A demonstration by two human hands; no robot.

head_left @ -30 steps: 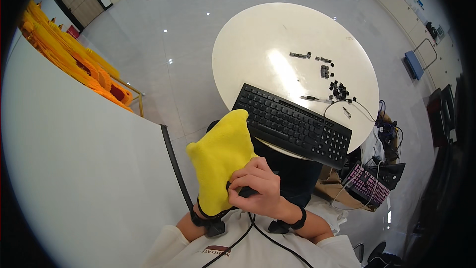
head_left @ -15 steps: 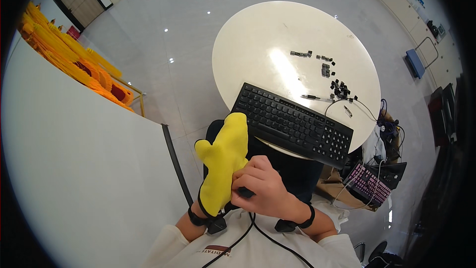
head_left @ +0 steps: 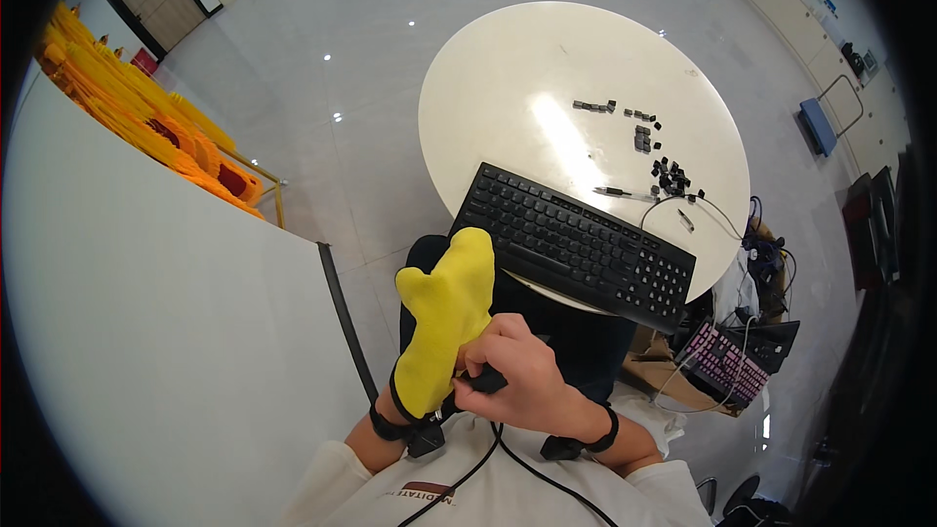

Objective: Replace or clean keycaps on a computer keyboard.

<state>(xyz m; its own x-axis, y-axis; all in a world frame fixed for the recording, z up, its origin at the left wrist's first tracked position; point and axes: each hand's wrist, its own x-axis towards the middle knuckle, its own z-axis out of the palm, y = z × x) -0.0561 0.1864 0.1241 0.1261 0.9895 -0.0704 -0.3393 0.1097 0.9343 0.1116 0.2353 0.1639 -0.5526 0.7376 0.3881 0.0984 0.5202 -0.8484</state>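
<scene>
A yellow mitten (head_left: 437,317) with a dark cuff edge covers my left hand (head_left: 449,298), its thumb part sticking out to the left. The fingers inside are hidden, so their pose does not show. My right hand (head_left: 517,371) is closed, thumb and fingers pinching the mitten's side near the cuff. A small black piece (head_left: 485,380) shows under the right fingers; its kind is unclear. Just beyond the mitten's tip lies a black keyboard (head_left: 561,239), tilted across the near edge of the round white table (head_left: 498,78). Bare key posts show at its right end.
Loose black keycaps (head_left: 670,177) lie on the table's right side, with a pen (head_left: 613,191) and a small tool (head_left: 685,221) nearby. A pink-keyed keyboard (head_left: 727,363) sits on a box at the lower right. A white panel (head_left: 195,332) stands on the left.
The mitten has turned slightly and shifted a little right and down. My right fingers have bent more and shifted slightly lower along its side.
</scene>
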